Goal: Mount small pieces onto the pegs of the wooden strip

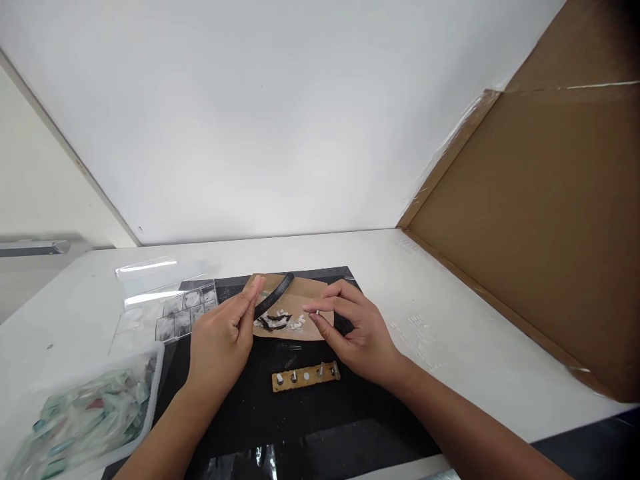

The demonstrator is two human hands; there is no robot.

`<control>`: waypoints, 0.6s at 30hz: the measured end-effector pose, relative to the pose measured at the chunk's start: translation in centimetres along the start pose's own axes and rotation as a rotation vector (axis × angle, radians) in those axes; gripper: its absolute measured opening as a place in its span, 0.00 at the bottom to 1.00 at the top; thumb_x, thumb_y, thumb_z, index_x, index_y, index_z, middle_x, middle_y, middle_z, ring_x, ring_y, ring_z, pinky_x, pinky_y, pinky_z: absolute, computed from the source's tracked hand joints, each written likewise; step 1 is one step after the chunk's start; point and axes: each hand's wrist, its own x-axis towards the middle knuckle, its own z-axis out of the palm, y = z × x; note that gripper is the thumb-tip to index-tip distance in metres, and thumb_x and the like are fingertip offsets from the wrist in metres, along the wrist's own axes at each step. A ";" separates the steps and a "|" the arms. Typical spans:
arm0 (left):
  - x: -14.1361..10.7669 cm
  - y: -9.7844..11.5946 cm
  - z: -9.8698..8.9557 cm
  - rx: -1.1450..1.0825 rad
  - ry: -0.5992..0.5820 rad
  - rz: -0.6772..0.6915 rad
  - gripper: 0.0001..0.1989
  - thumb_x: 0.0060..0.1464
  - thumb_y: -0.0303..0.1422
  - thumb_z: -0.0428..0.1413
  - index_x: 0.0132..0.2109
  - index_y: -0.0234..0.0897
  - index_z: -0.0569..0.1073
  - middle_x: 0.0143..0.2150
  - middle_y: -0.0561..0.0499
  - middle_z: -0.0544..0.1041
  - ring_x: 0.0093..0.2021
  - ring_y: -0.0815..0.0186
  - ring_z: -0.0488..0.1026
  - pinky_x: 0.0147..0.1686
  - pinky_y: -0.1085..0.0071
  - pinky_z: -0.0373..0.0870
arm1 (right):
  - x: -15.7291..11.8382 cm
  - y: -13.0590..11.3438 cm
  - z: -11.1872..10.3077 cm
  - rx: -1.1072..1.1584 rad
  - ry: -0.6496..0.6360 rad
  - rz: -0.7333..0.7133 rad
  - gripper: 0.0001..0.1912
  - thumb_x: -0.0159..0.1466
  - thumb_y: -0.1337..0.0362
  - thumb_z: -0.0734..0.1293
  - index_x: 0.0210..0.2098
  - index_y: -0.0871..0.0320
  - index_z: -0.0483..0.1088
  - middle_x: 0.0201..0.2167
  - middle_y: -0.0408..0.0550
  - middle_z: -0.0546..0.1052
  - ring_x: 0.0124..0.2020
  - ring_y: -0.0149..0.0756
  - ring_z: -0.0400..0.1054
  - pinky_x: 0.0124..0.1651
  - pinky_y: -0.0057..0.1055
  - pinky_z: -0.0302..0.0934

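Observation:
My left hand [225,333] is closed, its fingers and thumb pressed together at the left edge of a brown paper sheet [307,288]. A black curved strip [275,295] slants up and right from its fingertips; its lower end is hidden. My right hand [357,327] pinches a small white piece [317,312] with a dark spot between thumb and fingers, over the sheet's right side. Small white bits [299,323] and dark shreds [274,323] lie on the paper. Below, a yellowish holed strip [306,377] bears several small pegs, some white, some clear.
A black mat [240,413] lies under the work. On the left stand a clear compartment box [183,313] with its lid open and a translucent tub [156,380] full of clear and greenish pieces. Small clear pieces [417,337] lie right. A cardboard panel [530,227] borders the right side.

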 end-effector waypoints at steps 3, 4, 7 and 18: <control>0.1 0.1 0.1 0.012 -0.037 -0.017 0.23 0.73 0.32 0.51 0.71 0.44 0.67 0.58 0.51 0.83 0.49 0.58 0.86 0.42 0.65 0.82 | -0.1 0.1 0.1 -0.004 0.000 0.007 0.12 0.70 0.68 0.69 0.50 0.49 0.81 0.40 0.47 0.72 0.42 0.38 0.71 0.44 0.37 0.69; 0.1 0.1 0.1 0.007 -0.047 -0.031 0.23 0.73 0.33 0.51 0.72 0.43 0.65 0.59 0.50 0.83 0.47 0.59 0.86 0.41 0.66 0.82 | -0.1 0.1 0.1 -0.005 0.001 0.008 0.12 0.70 0.68 0.69 0.50 0.49 0.81 0.40 0.47 0.72 0.42 0.38 0.70 0.44 0.37 0.69; 0.1 0.3 0.2 -0.027 -0.042 -0.042 0.15 0.72 0.35 0.53 0.62 0.42 0.74 0.56 0.51 0.85 0.48 0.60 0.86 0.40 0.69 0.81 | -0.1 0.1 0.0 -0.003 0.004 0.001 0.12 0.70 0.68 0.70 0.50 0.49 0.81 0.39 0.47 0.72 0.41 0.37 0.70 0.43 0.36 0.69; -0.1 -0.1 0.2 -0.010 0.057 0.041 0.09 0.65 0.41 0.63 0.40 0.44 0.84 0.40 0.53 0.88 0.37 0.61 0.85 0.36 0.68 0.77 | 0.1 -0.1 0.0 -0.033 -0.004 -0.023 0.10 0.71 0.67 0.69 0.49 0.50 0.80 0.38 0.48 0.74 0.40 0.38 0.71 0.42 0.37 0.71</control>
